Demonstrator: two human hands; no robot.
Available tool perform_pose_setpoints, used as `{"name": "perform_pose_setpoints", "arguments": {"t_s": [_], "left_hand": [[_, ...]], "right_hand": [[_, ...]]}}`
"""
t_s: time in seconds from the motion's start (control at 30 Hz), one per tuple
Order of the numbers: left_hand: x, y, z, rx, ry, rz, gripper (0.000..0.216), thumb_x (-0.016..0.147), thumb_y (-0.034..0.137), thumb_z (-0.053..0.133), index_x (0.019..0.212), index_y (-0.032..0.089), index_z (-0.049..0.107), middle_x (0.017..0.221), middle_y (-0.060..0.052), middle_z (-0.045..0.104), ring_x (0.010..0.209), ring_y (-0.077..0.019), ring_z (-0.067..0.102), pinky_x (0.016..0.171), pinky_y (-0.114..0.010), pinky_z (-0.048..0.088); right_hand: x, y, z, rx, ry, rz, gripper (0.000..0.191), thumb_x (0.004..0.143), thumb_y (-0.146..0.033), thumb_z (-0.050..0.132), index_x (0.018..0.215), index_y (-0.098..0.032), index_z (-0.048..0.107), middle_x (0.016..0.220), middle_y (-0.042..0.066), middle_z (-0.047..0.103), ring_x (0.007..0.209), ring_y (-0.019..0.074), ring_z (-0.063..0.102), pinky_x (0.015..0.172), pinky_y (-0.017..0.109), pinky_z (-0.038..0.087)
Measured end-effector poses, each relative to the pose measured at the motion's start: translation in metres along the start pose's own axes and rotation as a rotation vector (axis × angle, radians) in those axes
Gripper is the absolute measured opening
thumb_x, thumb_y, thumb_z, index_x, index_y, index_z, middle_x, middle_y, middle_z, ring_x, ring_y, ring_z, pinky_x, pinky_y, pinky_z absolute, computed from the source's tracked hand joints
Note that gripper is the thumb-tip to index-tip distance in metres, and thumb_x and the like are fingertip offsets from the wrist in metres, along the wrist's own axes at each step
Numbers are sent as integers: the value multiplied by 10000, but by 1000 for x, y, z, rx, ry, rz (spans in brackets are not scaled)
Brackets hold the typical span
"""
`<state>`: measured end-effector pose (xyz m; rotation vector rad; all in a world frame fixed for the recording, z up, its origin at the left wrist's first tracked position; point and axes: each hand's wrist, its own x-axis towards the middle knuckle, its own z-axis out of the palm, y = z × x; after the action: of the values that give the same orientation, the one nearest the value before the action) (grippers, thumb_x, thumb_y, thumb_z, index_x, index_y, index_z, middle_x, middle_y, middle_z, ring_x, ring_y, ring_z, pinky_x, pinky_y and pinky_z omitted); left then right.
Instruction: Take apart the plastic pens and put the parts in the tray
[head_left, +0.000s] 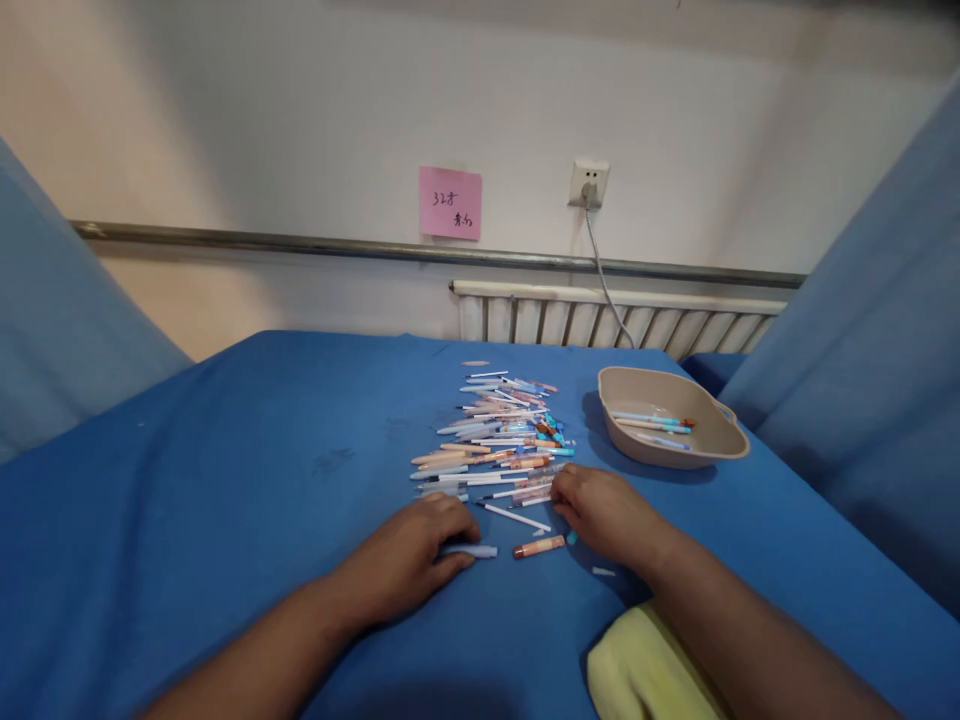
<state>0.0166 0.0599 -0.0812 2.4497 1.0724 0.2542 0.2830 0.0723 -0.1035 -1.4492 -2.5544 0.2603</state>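
Two bare hands of mine show in the head view, and I place everything by the tan basin (pixel 741 441). My left hand (pixel 414 553) is well to the left of the basin and nearer to me, its thumb and fingers closed round a pale blue barrel (pixel 481 551) whose end pokes out on the basin's side. My right hand (pixel 611 512) is between that barrel and the basin, nearer me than the basin is; its fingers curl down at the edge of the pile of pen parts (pixel 465 480), but I cannot tell whether they pinch a piece or only touch the pile. That pile spreads left of the basin over the blue cloth (pixel 202 520). Below and left of the basin lie a white refill (pixel 514 516) and an orange-brown pen piece (pixel 539 547), apart from each other. Inside the basin rest several pens (pixel 654 424); a yellow cloth (pixel 643 665) is on the near side of it.

I judge the barrel light, stiff and smooth, apt to roll if nudged; a thumb-and-finger hold round its middle should suit it. The refill looks thinner and likely bends more easily, so I would take it lightly near the middle, off its tip.
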Motion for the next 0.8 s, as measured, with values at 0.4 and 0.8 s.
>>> {"name": "perform_pose_setpoints", "arguments": {"t_s": [0.4, 0.8], "left_hand": [[0, -4, 6, -24, 29, -3, 88, 847, 263, 595, 923, 234, 628, 922, -14, 644, 889, -203, 562, 782, -286, 408], [2, -1, 9, 19, 69, 28, 138, 908, 294, 507, 936, 230, 627, 917, -37, 629, 883, -211, 551, 786, -304, 420]], "right_hand": [[-1, -5, 9, 157, 22, -46, 66, 841, -186, 568, 897, -193, 602, 883, 34, 661, 796, 151, 590, 682, 225, 380], [-2, -13, 6, -22, -51, -75, 148, 836, -111, 515, 928, -170, 615, 924, 88, 669, 846, 198, 607, 715, 258, 388]]}}
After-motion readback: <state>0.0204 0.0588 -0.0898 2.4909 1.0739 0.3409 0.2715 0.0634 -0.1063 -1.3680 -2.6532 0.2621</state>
